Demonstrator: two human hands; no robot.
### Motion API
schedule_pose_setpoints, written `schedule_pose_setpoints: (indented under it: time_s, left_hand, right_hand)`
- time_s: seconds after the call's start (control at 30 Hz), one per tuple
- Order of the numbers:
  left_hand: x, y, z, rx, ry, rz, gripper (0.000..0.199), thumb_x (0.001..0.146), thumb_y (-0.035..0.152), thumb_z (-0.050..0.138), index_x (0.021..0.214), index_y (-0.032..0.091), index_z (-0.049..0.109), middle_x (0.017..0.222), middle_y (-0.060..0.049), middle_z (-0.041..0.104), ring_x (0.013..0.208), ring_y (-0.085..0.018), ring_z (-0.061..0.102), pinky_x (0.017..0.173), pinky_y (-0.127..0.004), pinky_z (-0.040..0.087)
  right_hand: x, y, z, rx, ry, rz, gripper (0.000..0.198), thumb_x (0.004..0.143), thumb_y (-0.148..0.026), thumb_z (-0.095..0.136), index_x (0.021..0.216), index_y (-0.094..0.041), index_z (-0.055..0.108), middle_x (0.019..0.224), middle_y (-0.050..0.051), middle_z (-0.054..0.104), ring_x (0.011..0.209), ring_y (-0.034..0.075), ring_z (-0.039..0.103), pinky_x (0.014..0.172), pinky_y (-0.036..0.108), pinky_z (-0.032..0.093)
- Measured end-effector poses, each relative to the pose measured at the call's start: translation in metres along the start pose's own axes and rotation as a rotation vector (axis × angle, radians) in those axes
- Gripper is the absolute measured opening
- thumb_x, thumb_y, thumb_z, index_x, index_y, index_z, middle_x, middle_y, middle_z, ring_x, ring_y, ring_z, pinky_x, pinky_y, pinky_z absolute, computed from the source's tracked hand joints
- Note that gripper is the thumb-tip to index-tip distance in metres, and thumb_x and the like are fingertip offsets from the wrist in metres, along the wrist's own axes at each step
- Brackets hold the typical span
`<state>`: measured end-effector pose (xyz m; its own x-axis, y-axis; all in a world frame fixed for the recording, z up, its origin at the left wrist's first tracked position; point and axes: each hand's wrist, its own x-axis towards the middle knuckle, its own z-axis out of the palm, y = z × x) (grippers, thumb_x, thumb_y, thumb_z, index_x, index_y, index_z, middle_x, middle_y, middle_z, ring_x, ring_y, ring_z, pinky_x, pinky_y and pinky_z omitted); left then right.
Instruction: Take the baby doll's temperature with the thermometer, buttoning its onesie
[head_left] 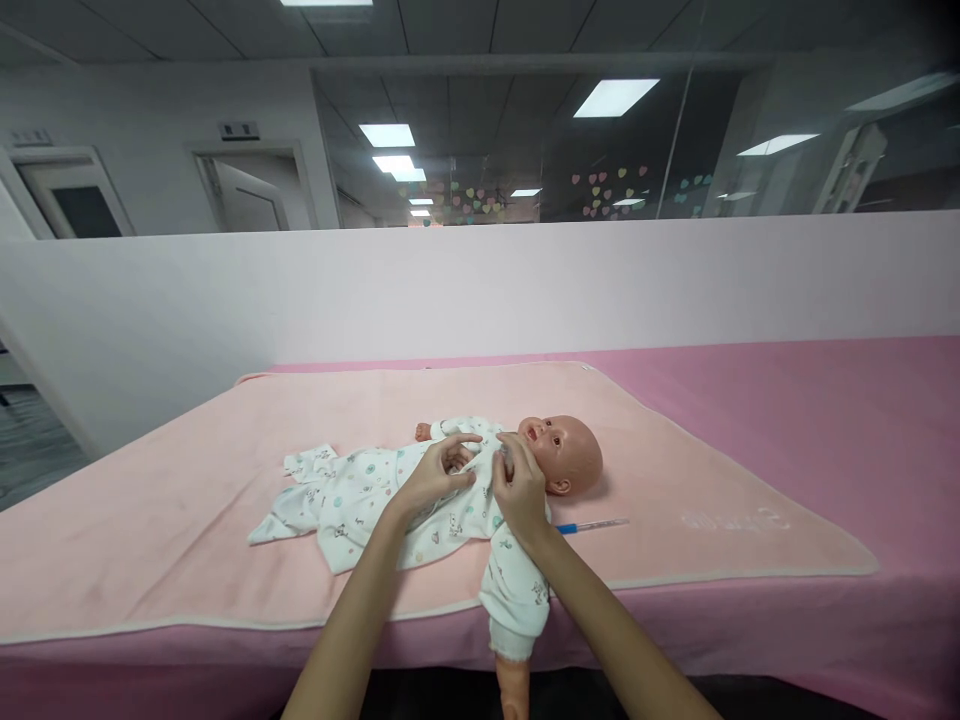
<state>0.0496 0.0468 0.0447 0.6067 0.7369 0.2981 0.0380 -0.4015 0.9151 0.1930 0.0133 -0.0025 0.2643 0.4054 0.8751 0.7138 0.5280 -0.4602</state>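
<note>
A baby doll (566, 455) lies on its back with its head to the right. It is dressed in a white romper (360, 490) with small printed figures. My left hand (442, 470) rests on the romper's chest, thumb and fingers curved apart. My right hand (521, 485) is at the collar below the doll's chin, its fingers closed on the romper's cloth; the fingertips partly hide the grip. One doll arm in its sleeve (516, 590) hangs over the near edge. Beside the shoulder lies a thin clear thermometer-like stick with a blue end (592, 526).
Under the doll is a peach blanket (202, 500) with a pale border, spread over a pink-covered table (825, 430). A low white partition (465, 290) stands behind the table. Beyond it are glass panes with heart stickers and doorways at the left.
</note>
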Motion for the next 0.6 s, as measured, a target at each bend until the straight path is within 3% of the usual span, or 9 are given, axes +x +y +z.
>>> schedule_pose_setpoints:
  time_s: [0.1,0.17,0.37,0.6]
  left_hand:
    - [0.001,-0.003,0.002,-0.009,0.038,0.029,0.057,0.066,0.022,0.068,0.12,0.019,0.05,0.081,-0.002,0.053,0.073,-0.01,0.048,0.072,-0.023,0.041]
    - [0.002,-0.005,0.001,-0.042,0.046,0.039,0.058,0.065,0.023,0.069,0.119,0.018,0.05,0.084,-0.003,0.053,0.073,-0.01,0.049,0.072,-0.023,0.041]
    - [0.003,-0.011,-0.002,-0.143,0.054,0.066,0.063,0.062,0.02,0.072,0.12,0.021,0.047,0.087,-0.002,0.051,0.072,-0.008,0.049,0.072,-0.023,0.042]
    - [0.002,-0.008,-0.002,-0.245,0.044,0.043,0.07,0.059,0.018,0.075,0.123,0.021,0.045,0.092,-0.004,0.05,0.079,-0.01,0.051,0.075,-0.025,0.044]
  right_hand:
    - [-0.001,-0.003,-0.001,0.045,-0.152,-0.146,0.028,0.085,-0.018,0.04,0.106,-0.02,0.057,0.1,0.008,0.063,0.093,0.017,0.06,0.075,0.029,0.05]
    - [-0.001,-0.004,-0.002,0.045,-0.201,-0.145,0.025,0.084,-0.018,0.041,0.102,-0.02,0.059,0.095,0.007,0.064,0.086,0.016,0.061,0.07,0.027,0.05]
    - [-0.001,-0.003,-0.002,0.04,-0.198,-0.052,0.016,0.084,-0.021,0.043,0.088,-0.019,0.058,0.078,0.004,0.061,0.063,0.013,0.056,0.054,0.024,0.043]
    - [-0.001,-0.001,-0.001,0.055,-0.206,-0.037,0.017,0.088,-0.024,0.04,0.089,-0.019,0.056,0.079,0.005,0.062,0.069,0.015,0.057,0.059,0.025,0.043]
